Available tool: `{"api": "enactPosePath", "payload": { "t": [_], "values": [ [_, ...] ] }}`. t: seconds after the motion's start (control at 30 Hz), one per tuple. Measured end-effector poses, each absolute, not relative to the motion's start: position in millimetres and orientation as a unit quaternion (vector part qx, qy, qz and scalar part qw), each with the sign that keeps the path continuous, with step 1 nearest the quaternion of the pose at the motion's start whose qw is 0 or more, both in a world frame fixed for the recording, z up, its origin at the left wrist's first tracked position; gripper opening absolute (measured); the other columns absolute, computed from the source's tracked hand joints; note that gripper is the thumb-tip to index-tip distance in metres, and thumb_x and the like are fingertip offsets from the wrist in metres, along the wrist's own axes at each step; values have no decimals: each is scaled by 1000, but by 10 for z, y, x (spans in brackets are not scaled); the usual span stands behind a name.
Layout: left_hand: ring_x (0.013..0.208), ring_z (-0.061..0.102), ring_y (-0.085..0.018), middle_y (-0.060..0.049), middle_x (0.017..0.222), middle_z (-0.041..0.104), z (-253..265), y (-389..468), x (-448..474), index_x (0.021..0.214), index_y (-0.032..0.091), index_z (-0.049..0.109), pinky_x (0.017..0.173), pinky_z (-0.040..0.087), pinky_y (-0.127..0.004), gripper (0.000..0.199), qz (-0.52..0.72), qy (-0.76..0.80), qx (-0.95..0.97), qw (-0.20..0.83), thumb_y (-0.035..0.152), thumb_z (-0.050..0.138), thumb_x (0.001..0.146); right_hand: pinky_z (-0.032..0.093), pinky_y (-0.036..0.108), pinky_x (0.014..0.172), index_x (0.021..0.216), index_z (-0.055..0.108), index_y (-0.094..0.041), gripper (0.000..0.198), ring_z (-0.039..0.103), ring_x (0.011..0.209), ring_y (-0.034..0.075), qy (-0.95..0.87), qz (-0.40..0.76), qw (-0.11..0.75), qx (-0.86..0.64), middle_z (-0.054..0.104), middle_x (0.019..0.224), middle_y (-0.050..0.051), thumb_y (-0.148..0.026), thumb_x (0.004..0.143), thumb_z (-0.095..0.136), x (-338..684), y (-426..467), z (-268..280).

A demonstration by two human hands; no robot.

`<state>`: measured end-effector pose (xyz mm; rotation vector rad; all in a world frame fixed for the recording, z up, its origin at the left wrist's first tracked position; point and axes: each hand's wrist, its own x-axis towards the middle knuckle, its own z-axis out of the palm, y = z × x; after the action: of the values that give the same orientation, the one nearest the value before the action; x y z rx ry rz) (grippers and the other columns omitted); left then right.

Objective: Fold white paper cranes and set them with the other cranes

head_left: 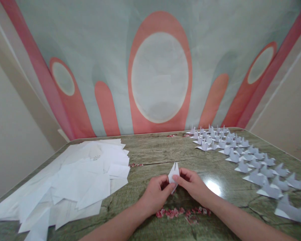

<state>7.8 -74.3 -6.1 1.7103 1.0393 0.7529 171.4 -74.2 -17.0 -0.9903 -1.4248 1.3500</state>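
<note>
A small piece of folded white paper is held upright above the middle of the table, its pointed top split by a narrow slit. My left hand pinches its lower left part between thumb and fingers. From the right, my right hand grips it too, with the thumb pressed on the front face. My fingers cover much of the lower half of the paper.
Loose white paper sheets lie in an overlapping pile on the left. Several folded white paper birds stand in rows along the right. The wood-patterned table reaches back to a wall with a pink-and-grey pattern.
</note>
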Motion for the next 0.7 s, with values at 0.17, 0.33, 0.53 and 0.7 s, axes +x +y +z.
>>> {"api": "enactPosePath", "payload": {
  "t": [0.17, 0.33, 0.53, 0.7],
  "values": [
    [60, 48, -12, 1, 62, 53, -90, -736, 75, 67, 13, 55, 57, 36, -21, 24, 306, 435, 707, 466, 32, 53, 81, 43, 26, 67, 80, 64, -14, 25, 54, 71, 14, -582, 543, 461, -392, 62, 75, 2, -38, 79, 59, 1726, -731, -192],
    [58, 52, -12, 0, 64, 58, -79, -730, 72, 70, 14, 57, 56, 38, -22, 19, 295, 420, 699, 498, 30, 54, 79, 42, 25, 62, 77, 63, -14, 28, 53, 65, 14, -564, 532, 477, -414, 61, 70, 1, -42, 79, 59, 1718, -731, -209],
    [57, 48, -11, 2, 61, 56, -27, -712, 70, 67, 14, 57, 54, 35, -21, 13, 304, 428, 697, 489, 24, 59, 74, 43, 26, 63, 80, 63, -14, 32, 54, 68, 16, -557, 515, 478, -444, 62, 73, 2, -45, 78, 58, 1710, -732, -210],
    [54, 46, -9, 3, 59, 53, -46, -705, 69, 66, 13, 57, 53, 35, -20, 9, 313, 424, 677, 515, 19, 63, 70, 41, 24, 61, 76, 61, -15, 30, 51, 64, 14, -559, 513, 478, -443, 59, 69, 0, -45, 78, 58, 1706, -734, -195]
  ]
}}
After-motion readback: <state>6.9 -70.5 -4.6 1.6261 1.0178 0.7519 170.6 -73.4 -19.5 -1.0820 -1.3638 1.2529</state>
